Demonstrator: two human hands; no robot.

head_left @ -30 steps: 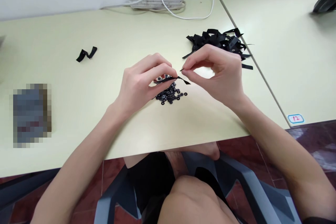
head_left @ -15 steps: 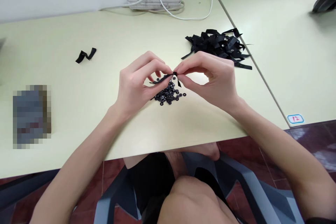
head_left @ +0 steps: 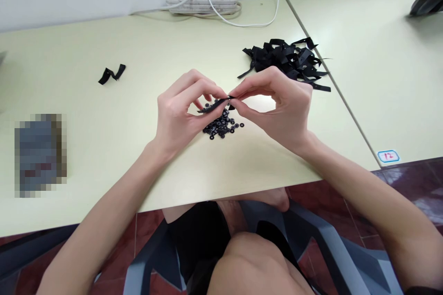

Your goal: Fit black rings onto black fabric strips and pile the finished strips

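Above a pile of small round black snap-like discs (head_left: 221,128), my left hand (head_left: 183,103) pinches a black fabric strip (head_left: 212,106) between thumb and fingers. Part of the strip sticks out below the left fingers. My right hand (head_left: 280,97) is closed at the strip's other side, thumb and fingertips meeting against it. A short black end hangs under the right fingertips. Whether a disc is held there too is hidden by the fingers. Behind my right hand lies a heap of black fabric strips (head_left: 287,60).
One folded black strip (head_left: 111,74) lies at the left, with a pixelated block (head_left: 39,154) nearer the edge. A power strip (head_left: 201,1) with white cables stands by the wall. A seam crosses the table (head_left: 166,50), and a number label (head_left: 388,156) sits at right.
My right thumb and fingertips have shifted slightly at the strip, and its hanging end now looks shorter. The left hand keeps its pinch in nearly the same place.
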